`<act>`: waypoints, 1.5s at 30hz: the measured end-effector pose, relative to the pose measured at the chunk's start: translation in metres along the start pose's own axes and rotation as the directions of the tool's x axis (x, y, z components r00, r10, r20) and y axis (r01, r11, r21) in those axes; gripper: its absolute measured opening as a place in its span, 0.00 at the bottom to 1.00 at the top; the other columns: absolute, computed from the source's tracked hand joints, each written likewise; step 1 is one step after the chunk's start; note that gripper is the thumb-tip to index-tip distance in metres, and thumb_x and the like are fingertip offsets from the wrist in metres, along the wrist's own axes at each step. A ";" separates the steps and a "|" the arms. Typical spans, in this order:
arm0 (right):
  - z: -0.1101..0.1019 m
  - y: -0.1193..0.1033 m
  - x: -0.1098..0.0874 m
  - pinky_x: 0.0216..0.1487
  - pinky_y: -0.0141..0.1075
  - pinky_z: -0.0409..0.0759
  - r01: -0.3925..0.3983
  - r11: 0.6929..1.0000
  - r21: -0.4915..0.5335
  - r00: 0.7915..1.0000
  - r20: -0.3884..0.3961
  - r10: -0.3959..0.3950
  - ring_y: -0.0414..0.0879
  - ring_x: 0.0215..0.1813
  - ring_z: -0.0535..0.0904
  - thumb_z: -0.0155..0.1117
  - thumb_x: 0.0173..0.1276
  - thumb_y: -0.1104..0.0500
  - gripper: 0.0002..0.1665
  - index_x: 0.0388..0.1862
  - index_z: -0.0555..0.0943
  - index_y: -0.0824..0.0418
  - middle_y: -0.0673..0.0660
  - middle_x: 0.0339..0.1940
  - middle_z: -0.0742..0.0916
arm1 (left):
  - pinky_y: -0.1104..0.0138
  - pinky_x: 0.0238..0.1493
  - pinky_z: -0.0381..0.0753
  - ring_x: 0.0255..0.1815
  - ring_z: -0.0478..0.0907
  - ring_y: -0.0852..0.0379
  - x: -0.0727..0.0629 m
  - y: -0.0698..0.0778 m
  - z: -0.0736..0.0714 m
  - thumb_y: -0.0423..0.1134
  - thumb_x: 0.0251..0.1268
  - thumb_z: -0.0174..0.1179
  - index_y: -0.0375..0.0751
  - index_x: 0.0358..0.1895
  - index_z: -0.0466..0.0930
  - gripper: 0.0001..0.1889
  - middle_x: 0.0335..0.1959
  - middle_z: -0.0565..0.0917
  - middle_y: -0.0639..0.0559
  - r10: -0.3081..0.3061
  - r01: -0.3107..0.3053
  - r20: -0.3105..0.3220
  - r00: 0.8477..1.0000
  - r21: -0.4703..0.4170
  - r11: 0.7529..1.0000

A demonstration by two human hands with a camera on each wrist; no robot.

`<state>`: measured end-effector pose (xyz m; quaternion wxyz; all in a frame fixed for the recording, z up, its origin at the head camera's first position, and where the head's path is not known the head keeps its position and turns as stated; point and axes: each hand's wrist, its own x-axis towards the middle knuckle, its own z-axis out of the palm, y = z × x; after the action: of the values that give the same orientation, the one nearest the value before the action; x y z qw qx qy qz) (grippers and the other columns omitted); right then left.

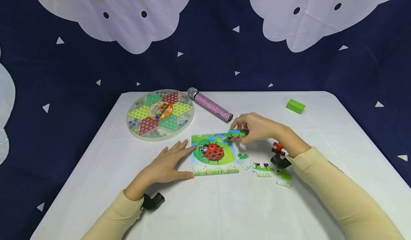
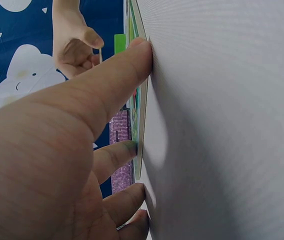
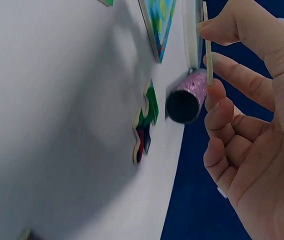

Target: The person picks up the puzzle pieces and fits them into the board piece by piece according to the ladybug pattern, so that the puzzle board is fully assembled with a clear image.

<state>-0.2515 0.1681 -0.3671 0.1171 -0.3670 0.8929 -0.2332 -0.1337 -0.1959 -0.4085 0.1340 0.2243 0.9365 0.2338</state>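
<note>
A square ladybug puzzle board (image 1: 213, 152) lies flat on the white table. My left hand (image 1: 167, 165) is spread at its left side, with index fingertip and thumb touching the edge; the left wrist view shows the thumb (image 2: 142, 50) against the board's rim. Over the board's upper right corner, my right hand (image 1: 259, 126) pinches a green, blue and red puzzle piece (image 1: 236, 134) between thumb and fingers. In the right wrist view that puzzle piece (image 3: 209, 62) appears edge-on, raised off the table. Several loose pieces (image 1: 264, 169) lie right of the board, including a red one (image 1: 278, 149) near my right wrist.
A round Chinese checkers board (image 1: 160, 115) with marbles under its cover stands at the back left. Beside it lies a microphone (image 1: 212, 106) with a pink glittery handle. A green block (image 1: 295, 106) sits at the back right. Behind the table hangs a dark blue cloud-print cloth (image 1: 212, 65).
</note>
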 end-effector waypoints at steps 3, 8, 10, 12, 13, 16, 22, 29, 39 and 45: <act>0.004 -0.003 0.008 0.40 0.39 0.75 0.005 1.000 0.002 1.000 0.019 -0.006 0.45 0.38 0.74 0.76 0.52 0.59 0.31 0.59 0.87 0.51 0.51 0.41 0.85 | 0.27 0.84 0.44 0.90 0.47 0.33 0.000 0.000 0.000 0.62 0.66 0.72 0.54 0.86 0.61 0.49 0.90 0.53 0.39 0.001 -0.001 0.001 1.000 -0.005 1.000; 0.010 -0.009 0.021 0.38 0.38 0.74 0.033 0.999 0.018 0.999 0.040 -0.033 0.44 0.37 0.73 0.77 0.54 0.58 0.30 0.59 0.87 0.51 0.50 0.41 0.84 | 0.28 0.84 0.43 0.91 0.46 0.34 -0.001 0.000 0.000 0.62 0.66 0.72 0.56 0.86 0.61 0.49 0.90 0.52 0.40 -0.004 0.004 0.007 1.000 -0.004 1.000; 0.013 -0.011 0.026 0.38 0.38 0.74 0.040 0.999 0.021 0.998 0.047 -0.041 0.44 0.36 0.73 0.78 0.54 0.58 0.29 0.59 0.87 0.51 0.50 0.41 0.85 | 0.28 0.84 0.43 0.91 0.46 0.34 -0.001 0.000 0.001 0.62 0.66 0.72 0.56 0.86 0.61 0.49 0.90 0.52 0.40 -0.005 0.005 0.007 1.000 -0.001 1.000; 0.015 -0.013 0.031 0.39 0.38 0.76 0.046 0.999 0.023 0.997 0.054 -0.048 0.44 0.36 0.73 0.78 0.54 0.58 0.29 0.58 0.87 0.51 0.50 0.42 0.85 | 0.28 0.84 0.44 0.91 0.46 0.34 -0.001 0.000 0.000 0.62 0.66 0.72 0.56 0.86 0.61 0.49 0.90 0.52 0.40 -0.007 0.007 0.007 1.000 -0.001 1.000; 0.015 -0.014 0.033 0.40 0.38 0.76 0.051 0.998 0.028 0.997 0.058 -0.053 0.44 0.36 0.74 0.78 0.54 0.58 0.28 0.58 0.87 0.51 0.50 0.42 0.86 | 0.27 0.84 0.44 0.91 0.46 0.34 -0.001 -0.001 0.000 0.63 0.66 0.72 0.56 0.86 0.61 0.49 0.90 0.52 0.40 -0.004 0.004 0.005 1.000 0.000 1.000; 0.018 -0.018 0.039 0.41 0.39 0.76 0.055 0.998 0.037 0.996 0.073 -0.058 0.44 0.36 0.73 0.79 0.54 0.58 0.28 0.57 0.87 0.51 0.50 0.41 0.86 | 0.27 0.84 0.44 0.90 0.47 0.33 -0.001 -0.001 0.000 0.63 0.66 0.72 0.55 0.86 0.61 0.49 0.90 0.53 0.40 -0.003 0.003 0.001 1.000 -0.002 1.000; 0.025 -0.023 0.050 0.44 0.37 0.76 0.067 0.997 0.025 0.993 0.095 -0.069 0.44 0.41 0.75 0.79 0.54 0.58 0.28 0.56 0.88 0.52 0.50 0.40 0.85 | 0.27 0.83 0.45 0.90 0.47 0.33 0.000 -0.001 0.000 0.63 0.66 0.72 0.56 0.87 0.61 0.49 0.90 0.53 0.40 -0.004 0.004 0.003 1.000 -0.001 1.000; 0.031 -0.027 0.058 0.52 0.39 0.82 0.081 0.997 0.006 0.990 0.114 -0.081 0.45 0.48 0.80 0.80 0.54 0.56 0.27 0.56 0.88 0.52 0.52 0.46 0.88 | 0.27 0.83 0.45 0.90 0.48 0.33 0.000 -0.001 0.001 0.64 0.66 0.72 0.56 0.86 0.61 0.49 0.90 0.53 0.40 -0.002 0.002 0.003 1.000 0.000 1.000; 0.037 -0.029 0.065 0.48 0.40 0.78 0.093 0.996 0.007 0.987 0.130 -0.093 0.45 0.45 0.78 0.81 0.56 0.56 0.26 0.56 0.88 0.48 0.51 0.44 0.87 | 0.27 0.83 0.45 0.90 0.48 0.33 -0.001 -0.001 0.001 0.63 0.66 0.72 0.56 0.86 0.61 0.49 0.90 0.52 0.40 -0.007 0.007 0.007 1.000 0.001 1.000; 0.038 -0.029 0.069 0.44 0.38 0.74 0.115 0.993 0.003 0.984 0.138 -0.114 0.45 0.41 0.73 0.81 0.57 0.57 0.26 0.57 0.90 0.47 0.51 0.41 0.85 | 0.27 0.84 0.45 0.90 0.48 0.33 0.001 -0.001 0.001 0.62 0.66 0.73 0.57 0.86 0.61 0.49 0.90 0.52 0.41 -0.011 0.011 0.008 1.000 0.006 1.000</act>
<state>-0.2683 0.0886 -0.3887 0.1644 -0.4332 0.8606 -0.2115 -0.1345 -0.1963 -0.4098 0.1382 0.2206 0.9379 0.2292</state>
